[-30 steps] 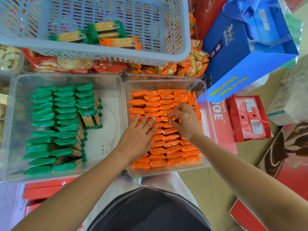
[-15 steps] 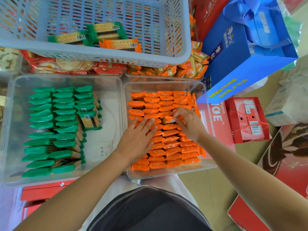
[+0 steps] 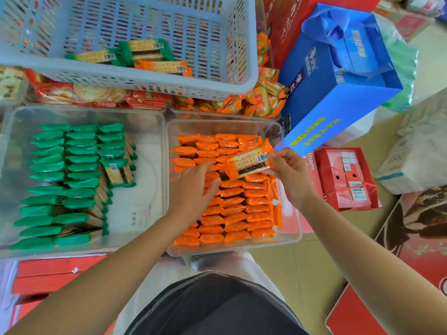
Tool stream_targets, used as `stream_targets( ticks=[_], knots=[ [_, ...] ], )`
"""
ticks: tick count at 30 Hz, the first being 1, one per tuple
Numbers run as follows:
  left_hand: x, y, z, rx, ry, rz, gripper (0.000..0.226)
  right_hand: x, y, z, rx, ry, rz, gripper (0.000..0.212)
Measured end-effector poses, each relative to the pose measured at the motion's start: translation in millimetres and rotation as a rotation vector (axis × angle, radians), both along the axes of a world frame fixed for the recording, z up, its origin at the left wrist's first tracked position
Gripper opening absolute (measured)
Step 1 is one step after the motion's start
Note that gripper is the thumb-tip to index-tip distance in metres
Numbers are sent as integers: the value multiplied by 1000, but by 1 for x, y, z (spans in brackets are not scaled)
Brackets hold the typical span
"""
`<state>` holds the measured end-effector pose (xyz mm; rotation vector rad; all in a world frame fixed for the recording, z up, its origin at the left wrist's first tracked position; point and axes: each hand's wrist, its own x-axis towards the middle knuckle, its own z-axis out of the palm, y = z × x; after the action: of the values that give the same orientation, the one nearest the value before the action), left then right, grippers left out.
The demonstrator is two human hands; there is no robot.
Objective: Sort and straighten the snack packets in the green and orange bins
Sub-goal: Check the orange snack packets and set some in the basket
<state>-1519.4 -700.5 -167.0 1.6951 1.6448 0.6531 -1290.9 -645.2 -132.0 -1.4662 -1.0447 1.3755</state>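
Over the orange bin [image 3: 217,125], right hand [image 3: 290,175] now pinches one packet [image 3: 246,163] lifted off the rows [image 3: 232,213], left hand [image 3: 191,192] flat on them; re-slotting likely next.

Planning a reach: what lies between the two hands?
Head view: one orange packet, pinched by the right hand; the left hand rests on the rows below.

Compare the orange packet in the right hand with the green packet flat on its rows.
The orange packet is held up by the right hand; the green packet lies untouched on its rows. The orange packet has orange ends, the green packet green ends. Both show barcodes.
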Motion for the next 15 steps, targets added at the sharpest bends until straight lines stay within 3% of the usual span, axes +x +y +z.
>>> stream_targets(
  ticks=[2, 4, 11, 15],
  knots=[
    [17, 4, 15, -230, -381, 182, 35, 2, -4, 3, -57, 51, 17, 13],
    [27, 7, 20, -275, -607, 259, 14, 4, -7, 6, -87, 54, 48, 16],
    [35, -5, 21, -289, -824, 251, 16, 16, -15, 14, -60, 21, 107, 16],
    [36, -8, 24, -254, -805, 234, 15, 20, -21, 14, -26, -6, 100, 12]
  ],
)
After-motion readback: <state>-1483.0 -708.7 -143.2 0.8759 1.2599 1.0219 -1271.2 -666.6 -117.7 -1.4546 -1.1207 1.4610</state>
